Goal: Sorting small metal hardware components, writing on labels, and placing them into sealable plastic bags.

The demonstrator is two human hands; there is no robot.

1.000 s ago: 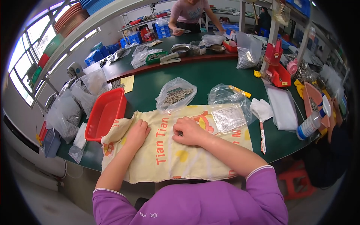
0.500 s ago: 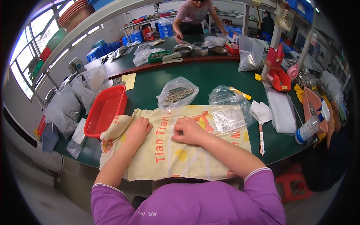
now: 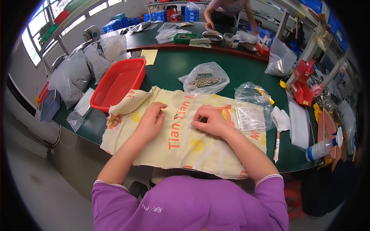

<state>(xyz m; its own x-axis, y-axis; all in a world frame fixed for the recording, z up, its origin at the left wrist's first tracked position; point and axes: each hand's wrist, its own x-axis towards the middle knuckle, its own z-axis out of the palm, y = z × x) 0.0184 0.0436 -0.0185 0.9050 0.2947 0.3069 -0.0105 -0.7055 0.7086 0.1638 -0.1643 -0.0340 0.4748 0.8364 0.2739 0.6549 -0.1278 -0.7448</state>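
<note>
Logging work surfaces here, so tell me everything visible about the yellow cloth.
The cloth is pale yellow with orange-red lettering, cartoon figures and brighter spots; it looks like woven fabric. It lies spread and slightly wrinkled on the green table, its far left part bunched beside the red basket. A clear bag overlaps its far right part; small metal pieces lie near its middle. The left hand and right hand are over it; contact is unclear.

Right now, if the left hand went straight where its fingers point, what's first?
Probably the small metal pieces on the cloth, just right of the left hand; height is unclear from this view, so it might pass above them.
</note>
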